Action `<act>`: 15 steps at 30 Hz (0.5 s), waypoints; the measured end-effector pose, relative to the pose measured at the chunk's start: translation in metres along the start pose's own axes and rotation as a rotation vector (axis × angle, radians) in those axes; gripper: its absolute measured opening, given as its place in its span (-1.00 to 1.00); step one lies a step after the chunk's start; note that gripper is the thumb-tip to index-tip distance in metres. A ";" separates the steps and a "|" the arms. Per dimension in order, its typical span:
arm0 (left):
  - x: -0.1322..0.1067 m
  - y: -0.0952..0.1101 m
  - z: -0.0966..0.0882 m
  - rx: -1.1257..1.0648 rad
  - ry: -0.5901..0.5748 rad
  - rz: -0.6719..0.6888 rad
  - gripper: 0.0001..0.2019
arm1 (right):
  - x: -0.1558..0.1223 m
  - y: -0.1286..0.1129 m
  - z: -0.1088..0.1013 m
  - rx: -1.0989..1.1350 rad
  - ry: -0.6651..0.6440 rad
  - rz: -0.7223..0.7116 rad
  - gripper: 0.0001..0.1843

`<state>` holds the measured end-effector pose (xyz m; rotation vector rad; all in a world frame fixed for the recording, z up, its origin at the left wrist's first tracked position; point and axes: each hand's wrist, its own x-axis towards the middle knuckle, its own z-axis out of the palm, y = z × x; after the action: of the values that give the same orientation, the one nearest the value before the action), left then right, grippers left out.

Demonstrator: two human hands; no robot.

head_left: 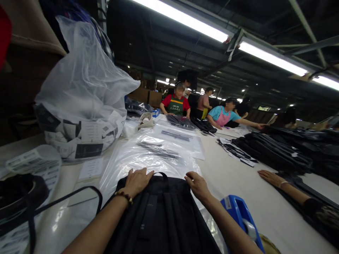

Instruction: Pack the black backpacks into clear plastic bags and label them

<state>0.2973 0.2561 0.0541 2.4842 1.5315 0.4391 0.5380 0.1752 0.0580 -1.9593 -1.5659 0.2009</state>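
A black backpack [161,215] lies flat in front of me on a long white table [238,183], its top handle pointing away. My left hand [136,181], with a bead bracelet on the wrist, rests on the bag's top left corner, fingers curled over the edge. My right hand [197,185] grips the top right corner, fingers bent down over the fabric. Clear plastic bags [153,155] lie spread just beyond the backpack.
A big clear bag of printed tags [79,116] stands at left, a black strap [66,197] beside it. A blue tape dispenser [239,215] sits by my right arm. A co-worker's hand [270,176] rests at right near stacked black bags [278,151]. Other people work at the far end.
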 end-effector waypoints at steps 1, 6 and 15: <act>0.003 -0.004 0.002 -0.003 -0.026 0.026 -0.71 | 0.011 0.002 0.011 0.001 -0.025 -0.010 -0.80; 0.014 -0.010 0.011 0.004 -0.059 0.017 -0.62 | 0.053 0.001 0.048 0.010 -0.162 -0.101 -0.73; -0.001 0.000 0.012 0.022 0.180 0.100 -0.46 | 0.094 -0.016 0.069 -0.008 -0.505 -0.404 -0.63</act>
<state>0.3005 0.2550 0.0426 2.6083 1.4857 0.6833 0.5189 0.2891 0.0346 -1.6241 -2.2471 0.5508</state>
